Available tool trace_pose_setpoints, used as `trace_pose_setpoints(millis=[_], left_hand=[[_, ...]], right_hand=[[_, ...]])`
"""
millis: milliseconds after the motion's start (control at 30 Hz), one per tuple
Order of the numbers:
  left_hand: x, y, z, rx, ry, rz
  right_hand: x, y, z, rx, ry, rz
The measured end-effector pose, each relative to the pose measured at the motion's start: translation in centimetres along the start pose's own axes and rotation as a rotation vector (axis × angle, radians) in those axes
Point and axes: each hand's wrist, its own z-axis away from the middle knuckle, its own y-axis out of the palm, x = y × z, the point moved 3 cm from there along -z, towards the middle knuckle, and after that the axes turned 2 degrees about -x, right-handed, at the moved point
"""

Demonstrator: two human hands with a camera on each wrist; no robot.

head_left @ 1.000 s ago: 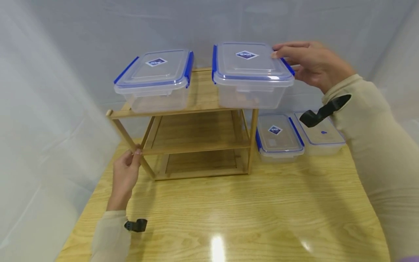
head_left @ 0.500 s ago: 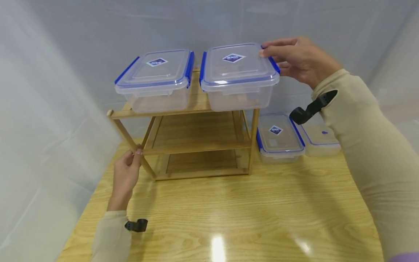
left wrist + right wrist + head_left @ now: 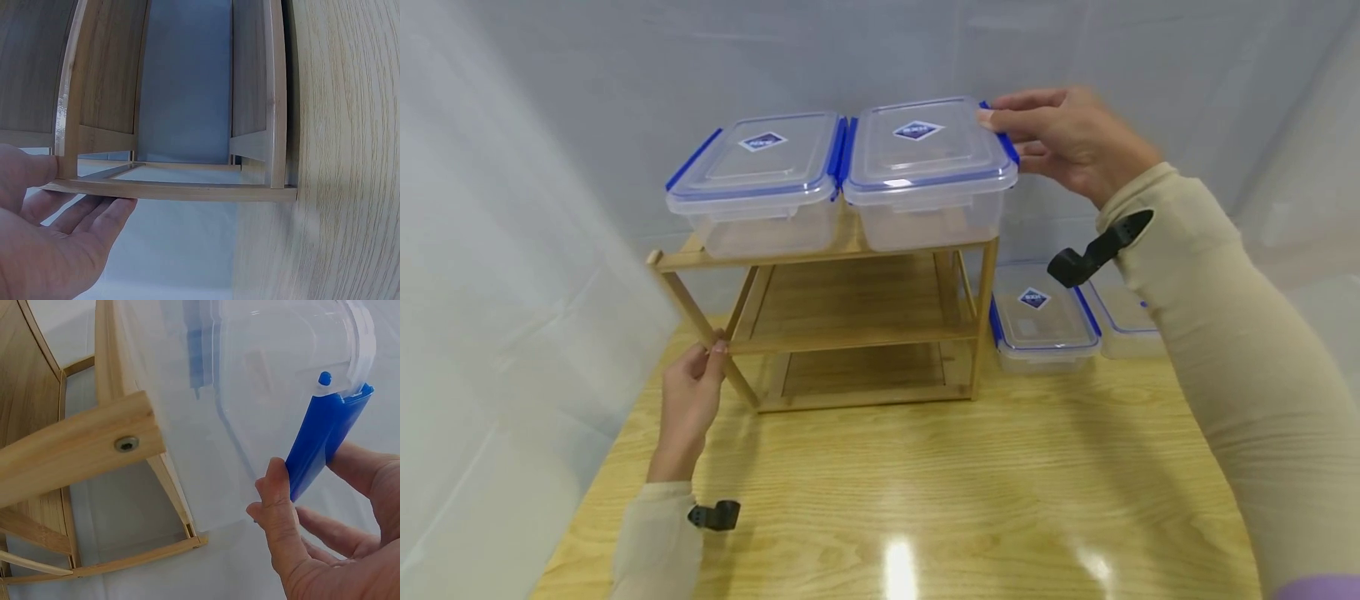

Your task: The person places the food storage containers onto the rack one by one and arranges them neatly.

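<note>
The right-hand box (image 3: 934, 158) stood at the right end of the rack (image 3: 850, 302), above its top shelf, with its front side at the front edge and its lid reaching past the right front corner. Whether its whole base was resting there could not be told.

A push leftward could have shoved the neighbouring left-hand box (image 3: 760, 179), since the two lids met or nearly met; a slack pinch might have let the overhanging end tip off the right edge.

The lid faced up, clipped sides left and right; its long axis seemed to run front to back, slightly askew to the front edge, though foreshortening made this uncertain.

The right hand (image 3: 1071, 146) pinched the right rim at the blue clip (image 3: 322, 440), thumb and fingers nearly together. The left hand (image 3: 688, 400) gripped the left front post (image 3: 741, 385) beside the middle shelf.

Two more boxes, one clipped (image 3: 1048, 321) and one partly hidden (image 3: 1122, 321), stood on the table (image 3: 850, 492) beyond the rack's right edge.
</note>
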Motion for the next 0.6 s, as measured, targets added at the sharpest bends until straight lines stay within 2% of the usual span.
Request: trace_pose_setpoints(millis=[400,600], left_hand=[[-0.1,0.03,-0.07,-0.007,-0.005,0.0],[-0.03,0.06,-0.17,-0.008,-0.001,0.001]], right_hand=[[-0.56,0.33,-0.13,0.005,-0.022,0.046],[-0.65,0.26,0.02,0.033,-0.026,0.002]])
